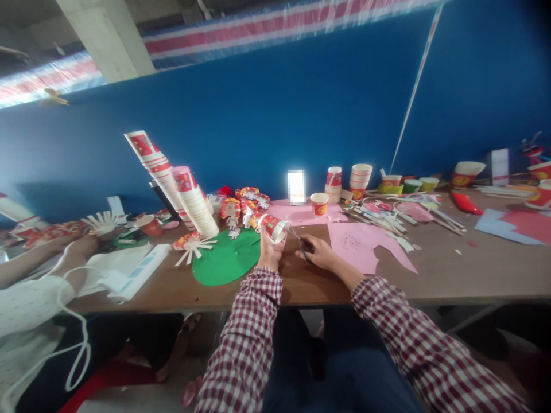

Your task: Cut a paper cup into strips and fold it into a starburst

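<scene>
My left hand (272, 252) holds a red and white paper cup (272, 227) tipped on its side, its opening toward the right. In my right hand (316, 252) are dark-handled scissors (306, 250), their blades reaching to the rim of the cup. Left of my hands lies a green paper oval (226, 261), with small paper figures (232, 221) at its back edge. Pink paper (355, 246) with a dark drawing on it lies to the right of my right hand. A single paper cup (319, 204) stands upright just behind my hands.
Tall leaning cup stacks (196, 201) stand at the left back, shorter stacks (360, 180) at centre back. Paper strips (379, 219) lie right. At the left, a co-worker's arms (71, 261) rest near a white power strip (140, 272). A blue partition (301, 109) rises behind.
</scene>
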{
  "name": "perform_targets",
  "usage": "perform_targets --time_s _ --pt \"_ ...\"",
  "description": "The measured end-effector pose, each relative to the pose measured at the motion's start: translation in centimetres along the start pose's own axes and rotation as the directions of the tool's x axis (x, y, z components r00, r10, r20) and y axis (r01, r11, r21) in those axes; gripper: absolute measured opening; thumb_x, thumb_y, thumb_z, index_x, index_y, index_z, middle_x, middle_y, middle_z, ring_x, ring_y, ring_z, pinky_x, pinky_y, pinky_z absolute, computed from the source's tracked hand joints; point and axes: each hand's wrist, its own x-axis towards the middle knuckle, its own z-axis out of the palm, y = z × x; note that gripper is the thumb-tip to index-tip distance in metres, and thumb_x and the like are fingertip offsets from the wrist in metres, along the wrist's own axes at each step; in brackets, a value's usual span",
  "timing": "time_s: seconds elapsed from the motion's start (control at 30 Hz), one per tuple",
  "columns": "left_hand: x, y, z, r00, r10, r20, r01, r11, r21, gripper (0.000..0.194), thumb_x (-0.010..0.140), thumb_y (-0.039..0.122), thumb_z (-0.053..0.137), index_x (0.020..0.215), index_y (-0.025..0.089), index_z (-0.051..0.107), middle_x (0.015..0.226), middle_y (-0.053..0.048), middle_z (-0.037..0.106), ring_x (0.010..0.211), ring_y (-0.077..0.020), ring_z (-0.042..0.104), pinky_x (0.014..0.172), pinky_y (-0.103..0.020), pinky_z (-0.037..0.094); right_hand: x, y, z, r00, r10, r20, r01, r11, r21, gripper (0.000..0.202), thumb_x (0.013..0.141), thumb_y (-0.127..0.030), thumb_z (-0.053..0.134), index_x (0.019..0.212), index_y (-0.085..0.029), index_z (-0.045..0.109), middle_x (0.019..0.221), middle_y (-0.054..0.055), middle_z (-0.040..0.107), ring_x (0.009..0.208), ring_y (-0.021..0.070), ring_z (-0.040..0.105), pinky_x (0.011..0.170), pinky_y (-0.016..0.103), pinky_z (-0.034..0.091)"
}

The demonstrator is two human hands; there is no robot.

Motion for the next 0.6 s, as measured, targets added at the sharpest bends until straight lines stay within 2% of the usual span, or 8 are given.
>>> perform_targets --time_s 0.13,0.23,0.33,0.4,0.6 --pt "0.18 0.00 0.13 1.000 -0.014 -0.002 0.014 0.999 -0.034 0.042 0.085 0.049 0.048 0.103 0.013 0.057 0.095 -0.011 0.065 0.083 -0.0180 0.066 0.072 -0.030 0.053 -0.07 -0.04 -0.21 0.996 -0.019 0.085 0.011 0.995 0.103 0.043 0.075 -0.041 0.062 0.110 -0.015 0.060 0.091 0.007 0.065 0.076 0.0162 0.058 0.069 0.028 0.046" --pt "0.10 0.02 0.26 1.000 -0.015 0.021 0.016 0.999 -0.033 0.042 0.086 0.051 0.045 0.101 0.014 0.058 0.095 -0.012 0.065 0.084 -0.0174 0.066 0.073 -0.029 0.052 -0.23 -0.03 -0.18 0.981 0.024 0.193 -0.066 0.975 0.211 0.039 0.076 -0.043 0.060 0.102 -0.014 0.062 0.077 0.004 0.063 0.062 0.0132 0.055 0.058 0.025 0.045" --pt "-0.02 0.04 0.39 0.999 -0.019 0.035 0.020 1.000 -0.022 0.042 0.087 0.052 0.042 0.098 0.014 0.058 0.091 -0.010 0.065 0.080 -0.0161 0.066 0.071 -0.027 0.052 -0.31 -0.05 -0.07 0.964 0.083 0.252 -0.157 0.944 0.290 0.036 0.076 -0.044 0.059 0.097 -0.014 0.063 0.065 0.000 0.058 0.052 0.0111 0.051 0.048 0.022 0.041" --pt "-0.09 0.04 0.46 0.999 -0.005 0.046 0.006 1.000 -0.028 0.041 0.088 0.051 0.042 0.097 0.014 0.059 0.088 -0.009 0.066 0.079 -0.0155 0.066 0.071 -0.026 0.053 -0.27 -0.12 -0.07 0.960 0.096 0.262 -0.173 0.941 0.291 0.035 0.076 -0.045 0.059 0.094 -0.015 0.063 0.062 -0.001 0.056 0.050 0.0108 0.050 0.045 0.021 0.039" --pt "-0.15 -0.30 0.51 0.998 0.016 0.055 -0.017 1.000 0.009 0.037 0.089 0.048 0.043 0.096 0.015 0.059 0.088 -0.008 0.066 0.080 -0.0151 0.066 0.075 -0.027 0.052 -0.10 -0.84 -0.42 0.963 0.058 0.263 -0.110 0.976 0.187 0.036 0.076 -0.044 0.059 0.092 -0.013 0.065 0.064 0.001 0.059 0.053 0.0111 0.050 0.049 0.021 0.039"
